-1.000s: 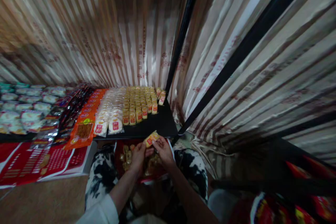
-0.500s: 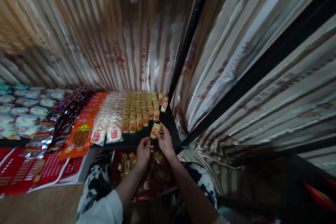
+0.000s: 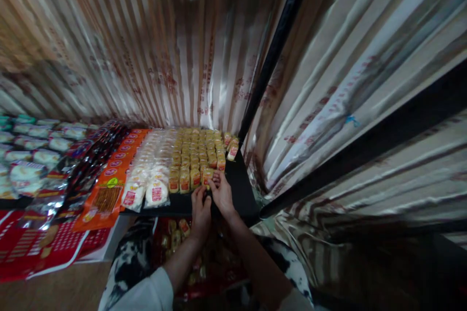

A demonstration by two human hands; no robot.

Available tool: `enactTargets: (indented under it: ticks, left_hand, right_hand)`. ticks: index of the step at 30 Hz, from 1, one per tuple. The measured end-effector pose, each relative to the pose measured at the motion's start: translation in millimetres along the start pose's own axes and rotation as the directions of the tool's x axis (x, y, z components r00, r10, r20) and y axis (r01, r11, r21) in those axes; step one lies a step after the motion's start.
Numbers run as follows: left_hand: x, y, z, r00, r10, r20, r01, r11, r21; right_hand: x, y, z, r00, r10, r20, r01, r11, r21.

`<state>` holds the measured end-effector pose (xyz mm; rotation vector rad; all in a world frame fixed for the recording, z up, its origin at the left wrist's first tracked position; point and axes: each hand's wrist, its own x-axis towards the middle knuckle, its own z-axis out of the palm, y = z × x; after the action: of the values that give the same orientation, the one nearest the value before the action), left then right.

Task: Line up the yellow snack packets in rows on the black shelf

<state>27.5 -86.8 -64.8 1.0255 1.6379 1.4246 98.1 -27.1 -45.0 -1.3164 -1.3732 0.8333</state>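
Observation:
My right hand (image 3: 222, 194) has its thumb and fingers on a small yellow snack packet (image 3: 207, 176), standing at the front right of the packed rows. My left hand (image 3: 201, 210) is just below, fingers curled in toward the thumb; whether anything is between them is hidden. Rows of matching yellow snack packets (image 3: 196, 148) with red labels stand close together on the black shelf (image 3: 239, 189). Below my forearms, a red container (image 3: 188, 295) on my lap holds more yellow packets, partly in shadow.
White round packaged cakes (image 3: 156, 192) fill the rows to the left, followed by orange snack packs (image 3: 104, 194), dark shiny packs (image 3: 85, 170) and white-green packs (image 3: 27, 177). Two leaning packets (image 3: 232, 148) stand by the black pole (image 3: 268, 65). A striped curtain (image 3: 175, 48) hangs behind.
My right hand has brought the yellow packet left and forward to the front of the rows. My left hand has stayed close by. The view has shifted slightly.

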Motion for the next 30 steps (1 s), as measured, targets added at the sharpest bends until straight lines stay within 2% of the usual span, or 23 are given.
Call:
enactTargets:
  ticks: [7, 12, 22, 30]
  left_hand:
    - [2.8, -5.9, -4.0, 0.998, 0.058, 0.034, -0.059, 0.997, 0.055]
    - [1.7, -5.7, -4.8, 0.994, 0.091, 0.056, -0.095, 0.994, 0.062]
    - [7.2, -1.6, -6.3, 0.996, -0.017, 0.093, 0.010, 0.997, 0.080]
    - [-1.4, 9.8, -15.4, 0.997, 0.039, 0.068, -0.048, 0.990, 0.130]
  right_hand:
    - [-1.9, 3.6, 6.8, 0.996, -0.080, 0.033, 0.082, 0.995, -0.050]
    - [-7.3, 9.8, 7.7, 0.996, -0.084, 0.002, 0.084, 0.993, -0.088]
    - [-8.3, 19.5, 15.8, 0.998, -0.051, 0.046, 0.056, 0.992, -0.111]
    - [-13.9, 16.7, 13.1, 0.996, -0.093, 0.008, 0.093, 0.992, -0.082]
